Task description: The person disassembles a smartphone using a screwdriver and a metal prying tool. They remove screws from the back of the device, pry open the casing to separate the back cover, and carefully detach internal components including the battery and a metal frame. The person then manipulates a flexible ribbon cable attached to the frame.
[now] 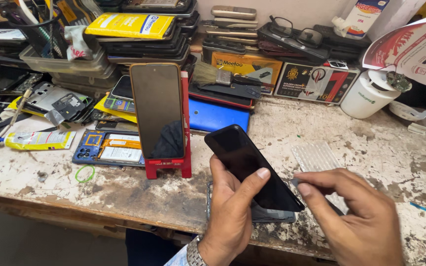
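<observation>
My left hand (232, 212) grips a black smartphone (250, 165), screen up and tilted, thumb pressed on its right edge. My right hand (356, 216) pinches at the phone's lower right corner with thumb and forefinger. Under the phone, flat on the worn workbench (124, 192), lies another dark phone body (272, 216), mostly hidden. A piece of clear bubble wrap (316, 157) lies just beyond my right hand.
A phone (157, 111) stands upright in a red stand (166, 167). An opened blue phone back (107, 148), a green ring (85, 173), a yellow tube (38, 140), a brush (215, 76), a white tub (368, 96), and stacked phones and boxes crowd the bench's rear.
</observation>
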